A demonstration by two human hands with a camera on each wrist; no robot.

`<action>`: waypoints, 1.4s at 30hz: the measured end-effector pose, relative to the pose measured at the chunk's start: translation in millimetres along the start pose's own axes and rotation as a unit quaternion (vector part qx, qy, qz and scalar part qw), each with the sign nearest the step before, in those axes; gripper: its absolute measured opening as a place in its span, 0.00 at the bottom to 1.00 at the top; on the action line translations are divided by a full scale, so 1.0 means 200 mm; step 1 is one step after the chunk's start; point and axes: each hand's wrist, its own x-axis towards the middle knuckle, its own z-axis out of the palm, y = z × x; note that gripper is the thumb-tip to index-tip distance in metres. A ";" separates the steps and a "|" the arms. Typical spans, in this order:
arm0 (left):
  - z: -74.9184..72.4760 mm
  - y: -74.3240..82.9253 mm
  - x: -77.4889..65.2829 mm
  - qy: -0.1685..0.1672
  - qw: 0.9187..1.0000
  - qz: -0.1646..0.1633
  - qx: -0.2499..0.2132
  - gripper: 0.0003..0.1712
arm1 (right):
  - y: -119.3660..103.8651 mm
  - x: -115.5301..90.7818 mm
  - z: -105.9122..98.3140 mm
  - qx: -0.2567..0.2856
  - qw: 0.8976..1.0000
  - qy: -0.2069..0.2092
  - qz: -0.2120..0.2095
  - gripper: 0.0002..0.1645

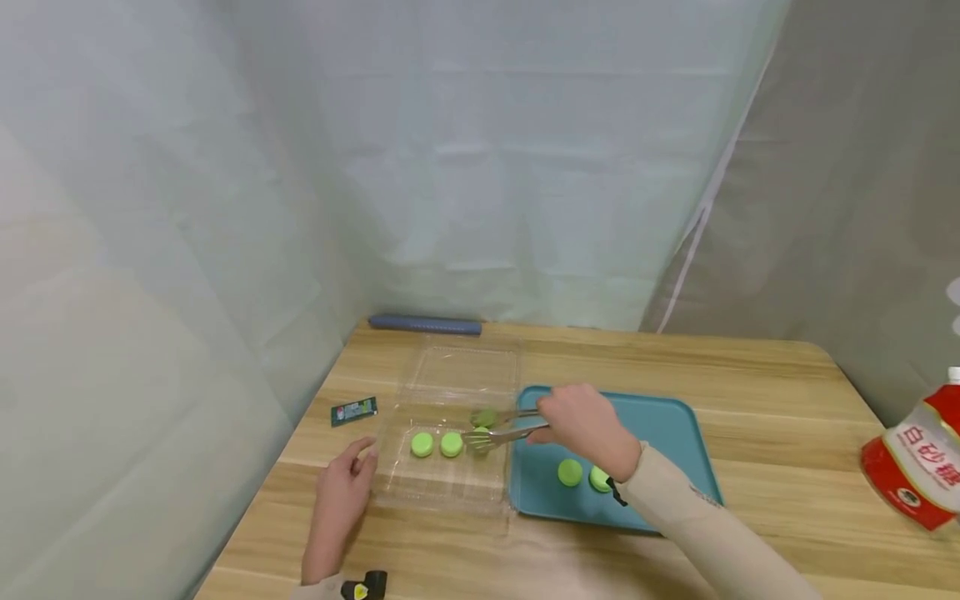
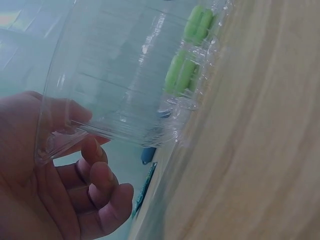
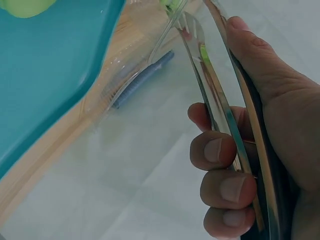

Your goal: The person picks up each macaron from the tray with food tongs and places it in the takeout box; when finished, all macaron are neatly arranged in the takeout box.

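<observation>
My right hand (image 1: 587, 423) grips metal tongs (image 1: 517, 433), thumb on one arm and fingers curled round the other. The tong ends reach into an open clear plastic container (image 1: 450, 483), around a green macaron (image 1: 482, 435) there. Two more macarons, one at left (image 1: 422, 444) and one in the middle (image 1: 452, 444), sit in a row beside it. At the container's left edge is my left hand (image 1: 347, 482); in the left wrist view its thumb and forefinger pinch the plastic rim (image 2: 65, 135), other fingers curled.
A blue tray (image 1: 667, 417) right of the container bears green macarons (image 1: 570, 472), partly under my right forearm. A small dark packet (image 1: 354, 411) lies left, a long blue box (image 1: 425, 324) at the back edge. A red-and-white bag (image 1: 918, 458) stands far right.
</observation>
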 end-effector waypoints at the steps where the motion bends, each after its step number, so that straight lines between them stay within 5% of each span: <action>1: 0.00 0.00 0.00 -0.001 1.000 -0.002 -0.002 0.20 | 0.00 0.00 0.00 -0.002 1.000 -0.006 -0.001 0.33; 13: 0.04 -0.01 -0.02 -0.013 0.999 -0.035 0.002 0.21 | -0.04 0.00 0.03 -0.031 0.999 -0.042 0.000 0.38; 22: 0.02 0.00 -0.02 -0.014 0.999 -0.030 -0.005 0.21 | -0.04 -0.01 0.02 -0.035 0.999 -0.021 0.001 0.39; 30: 0.01 0.00 -0.01 -0.011 0.999 -0.034 -0.004 0.21 | -0.04 -0.02 -0.03 -0.015 0.998 -0.044 0.035 0.41; 42: 0.01 0.00 0.00 -0.003 1.000 -0.021 0.000 0.21 | 0.03 -0.13 -0.05 0.060 0.995 -0.010 0.083 0.32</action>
